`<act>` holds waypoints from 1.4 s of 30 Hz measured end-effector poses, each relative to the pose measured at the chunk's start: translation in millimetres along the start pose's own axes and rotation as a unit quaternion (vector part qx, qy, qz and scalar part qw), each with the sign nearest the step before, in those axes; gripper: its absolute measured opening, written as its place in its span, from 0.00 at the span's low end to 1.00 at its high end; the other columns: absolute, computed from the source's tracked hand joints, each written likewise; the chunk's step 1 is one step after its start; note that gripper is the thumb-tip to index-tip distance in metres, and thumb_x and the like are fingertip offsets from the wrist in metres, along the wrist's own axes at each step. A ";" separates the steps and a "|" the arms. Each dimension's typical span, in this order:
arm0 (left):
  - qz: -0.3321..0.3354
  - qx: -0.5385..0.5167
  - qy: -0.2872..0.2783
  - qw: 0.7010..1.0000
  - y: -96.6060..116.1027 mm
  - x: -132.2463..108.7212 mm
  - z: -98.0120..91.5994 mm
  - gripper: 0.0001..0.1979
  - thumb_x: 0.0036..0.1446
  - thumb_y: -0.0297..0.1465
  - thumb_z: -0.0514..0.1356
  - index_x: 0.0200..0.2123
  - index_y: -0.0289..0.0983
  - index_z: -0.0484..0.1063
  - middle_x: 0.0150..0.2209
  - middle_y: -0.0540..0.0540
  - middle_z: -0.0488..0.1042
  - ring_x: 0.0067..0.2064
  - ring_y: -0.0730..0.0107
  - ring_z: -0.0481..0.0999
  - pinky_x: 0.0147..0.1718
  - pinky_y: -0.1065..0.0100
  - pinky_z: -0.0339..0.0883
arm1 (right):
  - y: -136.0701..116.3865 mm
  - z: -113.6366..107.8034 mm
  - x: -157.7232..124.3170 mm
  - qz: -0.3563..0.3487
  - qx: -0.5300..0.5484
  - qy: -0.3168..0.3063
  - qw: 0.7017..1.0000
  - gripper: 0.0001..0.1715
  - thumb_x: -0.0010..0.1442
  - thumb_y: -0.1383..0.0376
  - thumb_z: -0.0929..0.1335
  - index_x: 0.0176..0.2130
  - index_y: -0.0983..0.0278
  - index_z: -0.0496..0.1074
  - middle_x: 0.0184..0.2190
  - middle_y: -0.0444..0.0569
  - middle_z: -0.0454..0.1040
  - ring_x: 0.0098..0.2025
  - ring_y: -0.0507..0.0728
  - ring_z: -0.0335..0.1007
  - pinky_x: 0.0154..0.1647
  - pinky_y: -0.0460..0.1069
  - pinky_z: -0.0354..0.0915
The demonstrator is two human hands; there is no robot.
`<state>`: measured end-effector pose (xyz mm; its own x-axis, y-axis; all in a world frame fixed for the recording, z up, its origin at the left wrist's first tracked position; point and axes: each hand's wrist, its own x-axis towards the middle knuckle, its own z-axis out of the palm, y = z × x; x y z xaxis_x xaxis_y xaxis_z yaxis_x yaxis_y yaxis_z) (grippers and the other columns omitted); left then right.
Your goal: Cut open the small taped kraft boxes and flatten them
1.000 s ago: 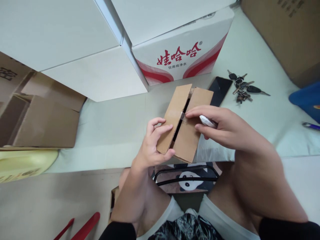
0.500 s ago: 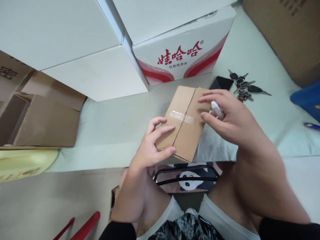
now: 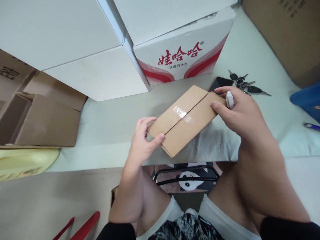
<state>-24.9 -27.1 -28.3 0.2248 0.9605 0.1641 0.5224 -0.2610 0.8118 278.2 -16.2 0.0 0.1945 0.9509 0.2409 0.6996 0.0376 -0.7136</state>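
Note:
A small brown cardboard box (image 3: 185,118) lies on the pale green cloth (image 3: 112,130), its two flaps closed and joined by a short strip of clear tape (image 3: 183,114). My left hand (image 3: 143,141) pinches the box's near left corner between thumb and fingers. My right hand (image 3: 238,111) grips the box's far right end. A small white object (image 3: 229,99), which I cannot name, is tucked between that hand's fingers.
A white carton with red lettering (image 3: 182,50) and plain white boxes (image 3: 75,43) stand behind. A dark phone (image 3: 221,82) and a bunch of keys (image 3: 242,85) lie to the right. Brown cartons (image 3: 37,116) sit at left, a blue thing (image 3: 306,100) at right.
The flaps, open a second ago, are now closed with the tape strip across the seam. Both hands have turned the box clockwise, and my right hand has shifted to its far end.

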 end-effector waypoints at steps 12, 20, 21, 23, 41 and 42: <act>-0.042 -0.088 0.056 0.994 -7.0 7.6 3.1 0.32 0.59 0.53 0.64 0.60 0.44 0.65 0.52 0.42 0.74 0.44 0.63 0.77 0.42 0.63 0.74 | -10.0 -8.2 -0.8 0.079 -0.066 -0.138 0.985 0.21 0.51 0.49 0.74 0.32 0.59 0.66 0.26 0.45 0.72 0.26 0.57 0.64 0.26 0.52 0.59; 0.041 -0.007 0.076 0.996 11.1 7.9 -6.5 0.07 0.64 0.35 0.62 0.44 0.43 0.77 0.54 0.44 0.73 0.58 0.60 0.73 0.58 0.57 0.68 | -19.4 -11.9 -7.9 0.074 -0.079 -0.179 0.978 0.21 0.54 0.50 0.72 0.32 0.57 0.60 0.27 0.46 0.70 0.26 0.57 0.62 0.27 0.52 0.55; 0.036 -0.009 0.071 0.997 11.4 8.6 -8.5 0.06 0.64 0.34 0.61 0.42 0.42 0.77 0.53 0.44 0.74 0.57 0.60 0.74 0.57 0.57 0.69 | -21.1 -12.7 -8.4 0.078 -0.089 -0.189 0.975 0.21 0.54 0.49 0.71 0.33 0.58 0.60 0.27 0.45 0.70 0.27 0.57 0.63 0.27 0.52 0.55; 0.019 -0.021 0.072 0.997 9.2 9.4 -12.1 0.05 0.63 0.33 0.62 0.41 0.41 0.77 0.52 0.43 0.74 0.55 0.61 0.75 0.53 0.59 0.72 | -24.0 -14.1 -8.9 0.072 -0.092 -0.210 0.971 0.22 0.53 0.46 0.70 0.33 0.58 0.60 0.27 0.45 0.69 0.27 0.56 0.62 0.28 0.51 0.54; 0.161 0.140 0.039 0.976 26.3 2.6 -17.7 0.11 0.67 0.22 0.55 0.41 0.38 0.77 0.44 0.46 0.78 0.46 0.67 0.77 0.47 0.63 0.72 | -14.9 7.4 1.0 0.067 0.034 -0.203 0.976 0.23 0.50 0.47 0.70 0.28 0.58 0.57 0.25 0.41 0.59 0.26 0.52 0.53 0.27 0.50 0.52; 0.146 0.154 0.038 0.976 29.9 1.5 -15.6 0.10 0.66 0.23 0.56 0.41 0.38 0.77 0.44 0.45 0.78 0.46 0.66 0.77 0.48 0.62 0.72 | -14.4 8.0 1.4 0.071 0.038 -0.204 0.976 0.23 0.50 0.47 0.70 0.28 0.59 0.58 0.25 0.41 0.60 0.27 0.52 0.53 0.28 0.50 0.52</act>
<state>-21.7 -32.0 5.0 0.3454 0.8420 0.4145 0.6708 -0.5303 0.5184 262.9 -12.9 5.3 -0.0145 0.9908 -0.1343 0.6297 -0.0952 -0.7710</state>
